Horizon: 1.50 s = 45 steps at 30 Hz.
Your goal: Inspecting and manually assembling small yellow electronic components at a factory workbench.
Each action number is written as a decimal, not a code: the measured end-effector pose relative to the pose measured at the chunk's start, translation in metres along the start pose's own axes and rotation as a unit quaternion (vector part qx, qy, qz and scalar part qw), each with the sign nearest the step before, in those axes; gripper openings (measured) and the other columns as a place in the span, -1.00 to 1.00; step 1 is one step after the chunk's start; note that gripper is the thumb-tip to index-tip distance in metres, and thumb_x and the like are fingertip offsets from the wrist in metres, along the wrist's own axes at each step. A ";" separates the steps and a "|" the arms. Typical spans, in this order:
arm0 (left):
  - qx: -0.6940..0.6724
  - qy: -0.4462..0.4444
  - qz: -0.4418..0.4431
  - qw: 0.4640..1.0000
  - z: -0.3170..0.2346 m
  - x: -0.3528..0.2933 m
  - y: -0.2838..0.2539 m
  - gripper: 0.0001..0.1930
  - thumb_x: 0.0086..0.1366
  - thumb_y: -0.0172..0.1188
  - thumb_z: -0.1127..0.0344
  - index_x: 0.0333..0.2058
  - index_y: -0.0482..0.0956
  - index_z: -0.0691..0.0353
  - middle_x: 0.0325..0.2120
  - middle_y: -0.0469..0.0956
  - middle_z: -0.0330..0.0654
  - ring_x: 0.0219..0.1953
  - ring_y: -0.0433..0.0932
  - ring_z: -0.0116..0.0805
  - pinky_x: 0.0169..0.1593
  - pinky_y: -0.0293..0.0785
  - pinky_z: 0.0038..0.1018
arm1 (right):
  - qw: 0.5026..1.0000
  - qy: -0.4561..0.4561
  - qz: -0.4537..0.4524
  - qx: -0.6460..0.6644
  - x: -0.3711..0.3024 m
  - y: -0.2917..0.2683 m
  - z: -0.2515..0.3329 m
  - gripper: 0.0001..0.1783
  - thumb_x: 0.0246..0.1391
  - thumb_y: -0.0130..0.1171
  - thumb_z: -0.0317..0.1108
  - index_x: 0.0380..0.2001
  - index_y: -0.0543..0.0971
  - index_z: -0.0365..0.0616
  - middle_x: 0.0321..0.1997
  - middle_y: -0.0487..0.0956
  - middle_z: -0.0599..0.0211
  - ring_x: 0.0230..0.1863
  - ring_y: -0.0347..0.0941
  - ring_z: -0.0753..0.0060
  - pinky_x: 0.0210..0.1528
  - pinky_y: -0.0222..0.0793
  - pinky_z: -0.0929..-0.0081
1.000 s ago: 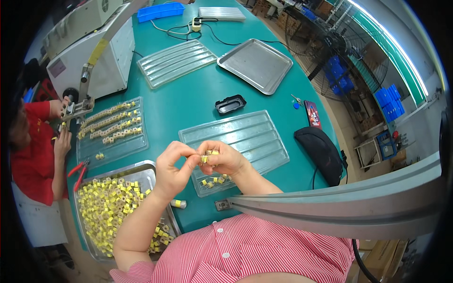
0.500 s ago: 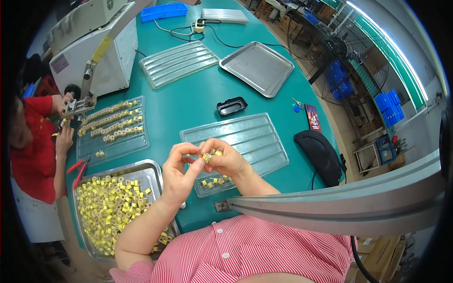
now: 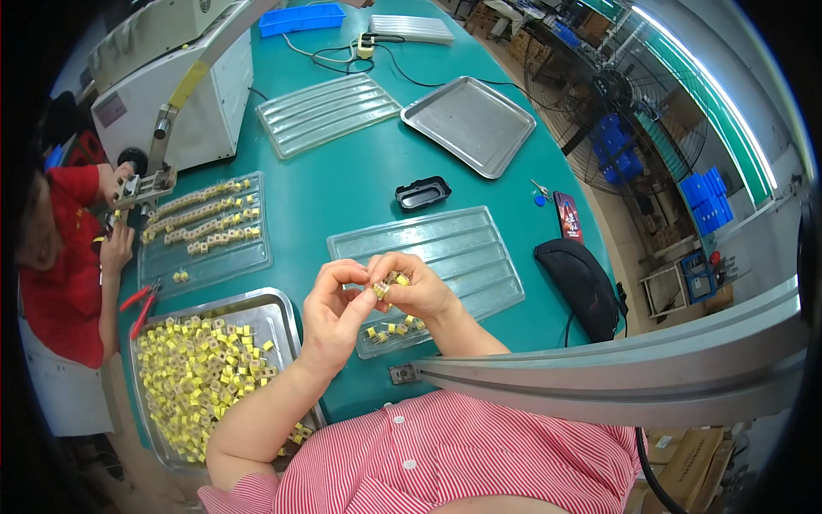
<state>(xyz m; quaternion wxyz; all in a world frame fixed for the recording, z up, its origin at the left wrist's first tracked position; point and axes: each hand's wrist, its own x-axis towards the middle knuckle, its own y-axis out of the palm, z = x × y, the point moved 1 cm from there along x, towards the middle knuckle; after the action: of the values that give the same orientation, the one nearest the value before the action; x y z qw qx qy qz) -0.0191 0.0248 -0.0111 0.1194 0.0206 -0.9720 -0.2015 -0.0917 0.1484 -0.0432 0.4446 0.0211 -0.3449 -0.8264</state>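
Observation:
My left hand and my right hand meet above the near edge of a clear ribbed plastic tray. Thumbs and fingertips of both pinch a small yellow-wrapped coil with thin pins. More of these coils sit in the curl of my right fingers; how many is hidden. Below my right wrist, several coils lie in the ribbed tray's near groove. Left of my left forearm, a metal tray holds a large heap of the same yellow and tan coils.
At the left, a co-worker in a red sleeve works at a white machine, beside a tray of coil rows and red-handled cutters. A metal arm crosses at right. Nearby are a black box, black case and metal pan.
My hands stay together at nearly the same place, and my fingers have shifted slightly around the pinched coil. The whole view has moved a little.

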 end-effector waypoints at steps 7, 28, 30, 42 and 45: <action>-0.009 -0.009 0.009 1.000 -0.003 0.000 -0.001 -0.84 0.04 0.00 0.54 -0.35 0.31 0.38 -0.28 0.23 -0.15 -0.36 0.40 -0.41 -0.31 0.44 -0.52 | 0.998 -0.013 0.010 -0.058 0.001 0.003 0.004 -0.84 -0.15 0.13 -0.48 -0.41 0.44 -0.25 -0.43 0.38 0.25 -0.52 0.33 0.51 -0.51 0.28 0.65; 0.590 0.393 0.036 0.704 -0.037 0.008 -0.004 -0.77 -0.17 0.20 0.41 -0.44 0.44 0.26 -0.52 0.44 -0.26 -0.48 0.43 -0.36 -0.32 0.23 -0.41 | 0.994 0.069 -0.085 0.008 -0.001 0.008 0.002 -0.77 -0.10 0.08 -0.43 -0.32 0.40 -0.28 -0.54 0.42 0.33 -0.58 0.34 0.55 -0.54 0.26 0.65; 0.597 0.392 0.035 0.699 -0.038 0.008 -0.004 -0.77 -0.17 0.20 0.41 -0.44 0.44 0.26 -0.53 0.45 -0.27 -0.49 0.43 -0.36 -0.32 0.22 -0.42 | 0.994 0.068 -0.085 -0.005 -0.001 0.007 0.002 -0.78 -0.11 0.08 -0.44 -0.33 0.40 -0.27 -0.53 0.42 0.32 -0.58 0.33 0.54 -0.54 0.25 0.64; 0.558 0.240 0.111 0.786 -0.046 0.021 -0.022 -0.88 -0.17 0.23 0.37 -0.63 0.46 0.20 -0.69 0.42 -0.27 -0.56 0.40 -0.35 -0.38 0.22 -0.46 | 0.984 0.113 -0.059 -0.125 0.002 0.009 0.005 -0.79 -0.13 0.12 -0.40 -0.38 0.43 -0.26 -0.54 0.42 0.38 -0.56 0.31 0.62 -0.55 0.22 0.69; 0.506 0.142 0.096 0.846 -0.042 0.020 -0.024 -0.88 -0.14 0.24 0.36 -0.64 0.47 0.22 -0.72 0.42 -0.27 -0.56 0.40 -0.39 -0.40 0.24 -0.49 | 0.983 0.118 -0.063 -0.123 0.002 0.010 0.003 -0.79 -0.12 0.12 -0.39 -0.38 0.43 -0.26 -0.54 0.41 0.39 -0.56 0.31 0.62 -0.55 0.22 0.70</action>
<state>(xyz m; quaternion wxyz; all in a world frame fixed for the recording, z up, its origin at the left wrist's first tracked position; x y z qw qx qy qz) -0.0285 -0.0154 0.0208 0.2474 0.0130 -0.9089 0.3355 -0.0869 0.1446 -0.0339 0.4287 0.0851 -0.1836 -0.8805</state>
